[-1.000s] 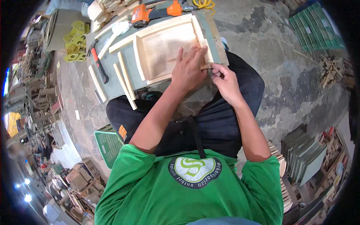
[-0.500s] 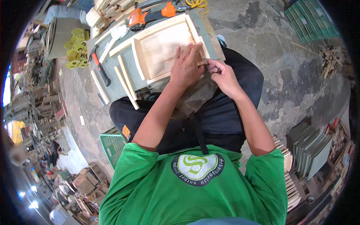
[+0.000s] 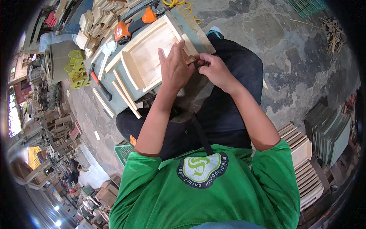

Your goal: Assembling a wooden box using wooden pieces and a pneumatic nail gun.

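Observation:
A shallow light-wood tray [image 3: 132,69] with raised side boards lies at an angle on the grey-green worktop in front of my knees. My left hand [image 3: 176,70] is at its near right corner, fingers stretched out over the inner panel and the right side board. Close beside it, my right hand [image 3: 215,70] has its fingers pinched together at the outside of that corner. What they hold, if anything, is hidden between the two hands.
An orange and black nail gun [image 3: 136,26] lies beyond the tray. Left of it are loose wooden strips [image 3: 126,93] and a hammer [image 3: 100,87] with a red and black handle. Stacked wood pieces [image 3: 97,19] sit at the far left, yellow-green cut shapes [image 3: 76,68] below them.
My head view has shifted, so tray and tools appear farther left. The right hand's fingers have come closer against the left hand at the corner, and the left hand's fingers are raised more.

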The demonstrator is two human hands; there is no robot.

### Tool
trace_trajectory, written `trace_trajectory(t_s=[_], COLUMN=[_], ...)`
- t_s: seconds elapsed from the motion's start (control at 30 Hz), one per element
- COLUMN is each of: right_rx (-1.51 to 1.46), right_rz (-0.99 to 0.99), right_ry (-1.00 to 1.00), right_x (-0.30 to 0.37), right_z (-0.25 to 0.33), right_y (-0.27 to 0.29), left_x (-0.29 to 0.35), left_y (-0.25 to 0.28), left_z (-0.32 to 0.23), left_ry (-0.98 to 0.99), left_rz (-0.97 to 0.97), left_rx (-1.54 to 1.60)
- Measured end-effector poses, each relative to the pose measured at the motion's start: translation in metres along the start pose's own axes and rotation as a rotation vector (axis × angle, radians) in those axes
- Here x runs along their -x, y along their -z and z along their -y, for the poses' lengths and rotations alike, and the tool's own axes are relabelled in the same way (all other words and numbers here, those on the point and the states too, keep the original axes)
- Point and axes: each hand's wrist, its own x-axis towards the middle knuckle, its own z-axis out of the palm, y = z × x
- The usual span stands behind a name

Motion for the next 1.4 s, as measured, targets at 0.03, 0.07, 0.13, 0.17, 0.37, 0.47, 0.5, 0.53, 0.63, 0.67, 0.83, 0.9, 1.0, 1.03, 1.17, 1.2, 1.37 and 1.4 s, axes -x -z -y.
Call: trace_trajectory(t_s=[0.03,0.07,0.13,0.17,0.37,0.47,0.5,0.53,0.63,0.67,0.83,0.9,1.0,1.03,1.17,1.2,1.37,1.4], right_rx=[-0.043,-0.046,-0.066,-0.068,-0.055,-0.061,-0.135,-0.207,-0.316,-0.308,-0.13,0.019,0.376,0.599,1.15,1.385,1.529,1.53], right_rz=[0.006,0.007,-0.011,-0.011,0.011,0.031,0.029,0.029,-0.165,-0.229,-0.284,-0.237,-0.135,-0.112,0.084,0.129,0.489,0.487], right_ry=[-0.038,-0.039,-0.037,-0.038,-0.04,-0.018,-0.027,-0.035,-0.109,-0.104,0.192,0.306,0.476,0.55,0.727,0.738,0.205,0.201], right_x=[0.001,0.0,0.001,0.001,0.002,0.001,0.002,0.002,-0.001,-0.008,-0.078,-0.117,-0.182,-0.198,-0.278,-0.288,-0.299,-0.302], right_z=[0.003,0.002,-0.001,-0.003,-0.009,-0.014,-0.013,-0.012,0.004,0.013,0.071,0.096,0.122,0.13,0.113,0.113,0.121,0.114], right_y=[0.0,-0.001,-0.002,-0.002,0.002,0.004,0.004,0.005,0.017,0.021,0.041,0.03,-0.01,-0.031,-0.076,-0.091,-0.137,-0.133], left_x=[0.0,0.001,0.001,0.001,0.003,0.003,0.003,0.002,0.001,0.002,0.004,0.004,0.013,0.015,0.012,0.01,0.007,0.005], left_y=[-0.001,-0.001,-0.003,-0.003,-0.004,-0.008,-0.008,-0.009,-0.006,-0.006,-0.002,-0.002,0.003,0.003,-0.006,-0.007,0.001,0.0], left_z=[0.001,0.002,0.002,0.002,0.003,0.005,0.005,0.004,0.002,0.004,0.006,0.005,0.008,0.009,0.007,0.008,0.006,0.005], left_ry=[-0.025,-0.023,-0.043,-0.043,-0.059,-0.054,-0.055,-0.054,-0.059,-0.044,-0.027,-0.024,-0.022,-0.002,-0.048,-0.058,-0.037,-0.039], left_rz=[-0.022,-0.019,-0.034,-0.031,-0.033,-0.056,-0.057,-0.059,-0.066,-0.081,-0.096,-0.066,-0.037,-0.064,-0.105,-0.094,0.005,0.006], left_rx=[-0.025,-0.027,-0.018,-0.018,0.005,0.001,0.007,0.013,0.019,0.016,0.087,0.083,0.107,0.099,0.084,0.085,0.078,0.081])
